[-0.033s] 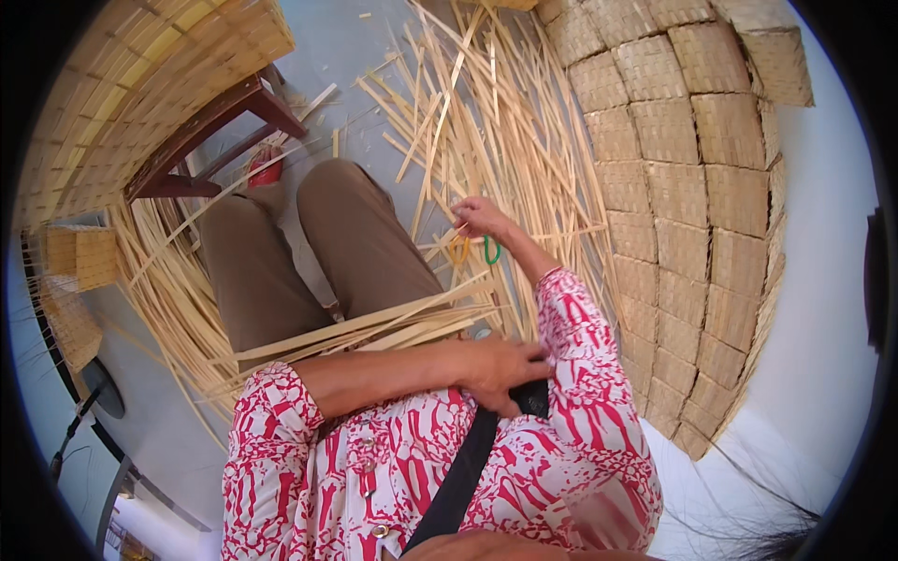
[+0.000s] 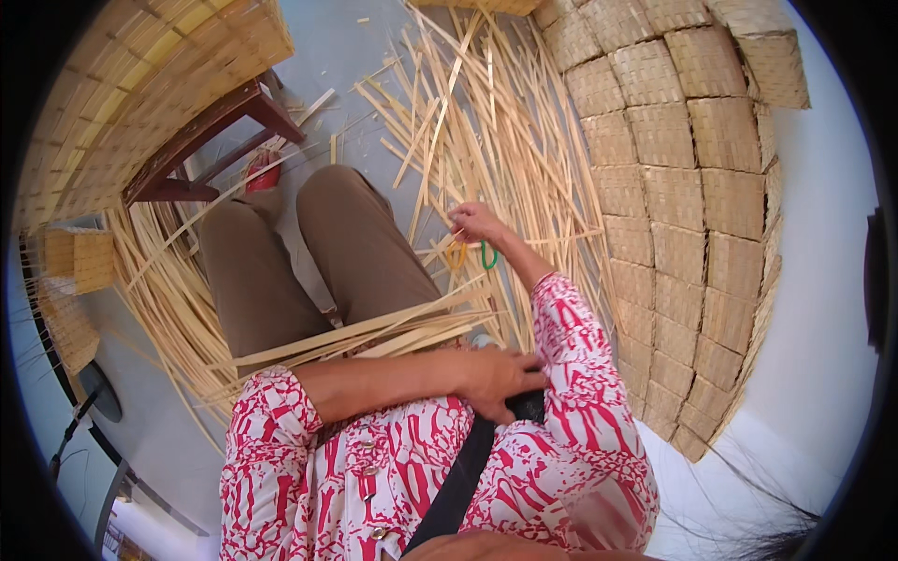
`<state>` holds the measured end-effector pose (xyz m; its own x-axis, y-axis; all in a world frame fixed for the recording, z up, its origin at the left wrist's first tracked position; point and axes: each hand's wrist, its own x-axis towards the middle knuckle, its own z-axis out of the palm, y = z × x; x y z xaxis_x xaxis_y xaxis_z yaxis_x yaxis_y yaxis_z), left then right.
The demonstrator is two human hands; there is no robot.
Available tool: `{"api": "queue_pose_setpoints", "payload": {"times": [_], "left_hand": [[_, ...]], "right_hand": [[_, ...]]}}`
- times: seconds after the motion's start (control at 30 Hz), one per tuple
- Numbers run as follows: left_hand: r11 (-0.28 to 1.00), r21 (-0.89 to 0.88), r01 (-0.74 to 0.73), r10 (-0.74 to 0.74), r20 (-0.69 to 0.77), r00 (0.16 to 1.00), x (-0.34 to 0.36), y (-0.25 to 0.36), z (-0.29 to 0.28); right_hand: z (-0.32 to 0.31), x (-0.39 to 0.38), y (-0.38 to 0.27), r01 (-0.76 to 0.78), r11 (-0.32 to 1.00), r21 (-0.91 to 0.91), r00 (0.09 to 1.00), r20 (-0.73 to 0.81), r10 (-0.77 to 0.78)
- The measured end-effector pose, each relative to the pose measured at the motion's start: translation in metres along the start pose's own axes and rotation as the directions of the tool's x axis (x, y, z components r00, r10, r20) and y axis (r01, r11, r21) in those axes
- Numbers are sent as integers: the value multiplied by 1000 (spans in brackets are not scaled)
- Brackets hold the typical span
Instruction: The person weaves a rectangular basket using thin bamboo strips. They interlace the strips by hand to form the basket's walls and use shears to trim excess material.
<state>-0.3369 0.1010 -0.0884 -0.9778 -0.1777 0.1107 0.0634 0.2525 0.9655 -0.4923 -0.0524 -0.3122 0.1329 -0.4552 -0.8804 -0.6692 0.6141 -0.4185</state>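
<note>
Right hand (image 2: 475,222) curled, left hand (image 2: 496,379) by the black strap (image 2: 460,481); I can't tell either grip. Lap strips (image 2: 383,324), at the left hand's ten o'clock, could slide if the knees (image 2: 339,192) tilt.

Your left hand (image 2: 500,379) partly covers the black item (image 2: 529,406) at your waist, its grip unclear; your right hand (image 2: 479,222) shows fingertips too small to read beside the yellow loop (image 2: 457,256); the rim crops the large woven piece (image 2: 154,89) at upper left
</note>
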Motion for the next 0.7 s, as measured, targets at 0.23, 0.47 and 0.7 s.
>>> {"api": "queue_pose_setpoints", "payload": {"times": [0.23, 0.47, 0.7], "left_hand": [[987, -105, 120, -111, 91, 990, 3, 5, 8], [969, -238, 61, -37, 104, 994, 12, -18, 34], [944, -326, 52, 56, 312, 949, 17, -20, 34]], "right_hand": [[23, 29, 24, -12, 1000, -16, 996, 84, 13], [8, 48, 4, 23, 1000, -5, 1000, 14, -23], [34, 109, 27, 237, 915, -327, 972, 83, -222]]}}
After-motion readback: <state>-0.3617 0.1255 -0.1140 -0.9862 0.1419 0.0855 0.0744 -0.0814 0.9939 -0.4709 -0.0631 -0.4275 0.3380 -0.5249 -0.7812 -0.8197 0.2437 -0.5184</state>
